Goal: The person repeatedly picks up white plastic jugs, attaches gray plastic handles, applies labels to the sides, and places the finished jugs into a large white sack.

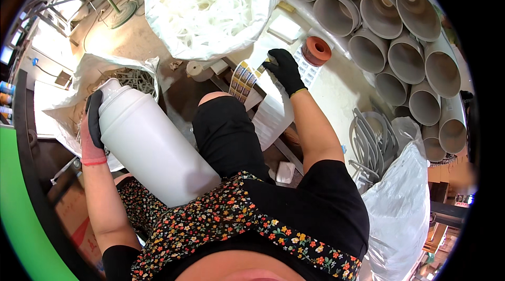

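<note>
A large grey plastic pipe fitting point(152, 141), with a narrower neck at its far end, lies slanted across my lap. My left hand point(93, 128), in a red and black work glove, grips its left side near the neck. My right hand point(286, 72) wears a black glove and rests over the bench, its fingers bent and closed at a sheet of gold and dark labels point(243, 82). The fingertips appear to pinch a small label at the sheet's upper end. A white sheet with blue labels point(309, 73) lies beside that hand, under a reddish-brown tape roll point(316, 51).
A white sack of translucent rings point(210, 13) stands ahead. Another sack point(79, 89) holds grey scraps at left. Grey pipe fittings point(381, 13) are stacked at right, above grey curved strips point(373, 136) and a clear plastic bag point(397, 207). A green surface point(26, 207) borders the left.
</note>
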A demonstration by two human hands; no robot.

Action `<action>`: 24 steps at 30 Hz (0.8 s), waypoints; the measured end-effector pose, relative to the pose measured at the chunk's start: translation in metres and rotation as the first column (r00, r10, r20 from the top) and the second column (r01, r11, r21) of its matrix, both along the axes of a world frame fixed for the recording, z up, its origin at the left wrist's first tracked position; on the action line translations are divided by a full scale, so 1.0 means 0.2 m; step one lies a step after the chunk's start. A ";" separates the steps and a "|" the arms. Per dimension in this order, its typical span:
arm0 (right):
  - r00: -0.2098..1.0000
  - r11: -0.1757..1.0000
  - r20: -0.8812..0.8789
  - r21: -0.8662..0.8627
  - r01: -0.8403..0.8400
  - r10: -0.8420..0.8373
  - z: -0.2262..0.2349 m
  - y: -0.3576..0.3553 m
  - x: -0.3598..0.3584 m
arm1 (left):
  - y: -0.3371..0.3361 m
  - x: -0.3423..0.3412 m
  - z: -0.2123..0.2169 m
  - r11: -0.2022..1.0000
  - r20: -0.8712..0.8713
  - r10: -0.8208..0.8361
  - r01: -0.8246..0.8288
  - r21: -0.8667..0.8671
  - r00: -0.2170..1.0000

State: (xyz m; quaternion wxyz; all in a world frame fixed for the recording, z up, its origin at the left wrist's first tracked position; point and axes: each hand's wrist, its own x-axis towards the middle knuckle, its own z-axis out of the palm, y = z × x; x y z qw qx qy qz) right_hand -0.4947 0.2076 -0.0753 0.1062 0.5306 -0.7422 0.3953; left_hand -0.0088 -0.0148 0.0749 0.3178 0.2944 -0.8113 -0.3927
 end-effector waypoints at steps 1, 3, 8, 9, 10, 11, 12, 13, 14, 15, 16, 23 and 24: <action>1.000 1.000 -0.017 0.000 0.007 -0.007 -0.03 -0.01 -0.01 | -0.02 0.00 -0.02 1.000 0.003 0.013 -0.013 -0.022 1.000; 0.999 0.999 -0.027 0.007 0.034 -0.034 -0.05 -0.01 -0.05 | -0.03 -0.04 -0.02 0.996 -0.036 0.040 -0.037 0.086 0.999; 0.999 0.997 0.027 0.067 0.037 -0.039 -0.02 -0.02 -0.05 | -0.01 -0.08 0.02 0.979 0.191 0.055 -0.016 -0.202 0.980; 0.998 0.997 0.027 0.052 0.050 -0.051 -0.02 -0.02 -0.04 | 0.00 -0.09 0.02 0.997 0.105 0.065 -0.060 -0.055 0.992; 0.998 0.997 0.027 0.038 0.062 -0.063 -0.02 -0.03 -0.02 | 0.02 -0.12 0.02 0.991 0.020 0.089 -0.091 0.097 0.996; 0.997 0.997 0.024 0.022 0.073 -0.073 -0.02 -0.03 -0.01 | 0.04 -0.14 0.03 0.963 -0.064 0.127 -0.108 0.247 0.990; 0.996 0.996 0.012 0.025 0.090 -0.090 -0.01 -0.02 -0.02 | 0.05 -0.18 0.04 0.895 -0.140 0.183 -0.106 0.433 0.973; 0.994 0.994 -0.001 0.028 0.106 -0.106 0.00 -0.01 -0.02 | 0.05 -0.22 0.08 0.793 -0.201 0.251 -0.082 0.603 0.947; 0.994 0.993 -0.005 0.032 0.111 -0.111 -0.01 -0.01 -0.01 | 0.05 -0.23 0.10 0.661 -0.237 0.337 -0.050 0.749 0.911; 0.993 0.993 -0.061 0.056 0.108 -0.105 0.00 0.00 -0.01 | 0.03 -0.20 0.07 0.874 -0.183 0.203 -0.094 0.477 0.962; 0.990 0.993 -0.111 0.076 0.094 -0.085 0.00 -0.01 0.00 | 0.00 -0.13 0.03 0.985 -0.074 0.106 -0.094 0.145 0.992; 0.989 0.998 -0.139 -0.036 -0.049 0.044 0.49 0.20 0.51 | 0.03 -0.11 0.15 0.973 -0.162 0.190 -0.164 0.159 0.968; 0.994 0.994 0.070 0.066 -0.086 0.081 0.58 0.20 0.62 | 0.05 -0.12 0.16 0.972 -0.173 0.212 -0.189 0.141 0.962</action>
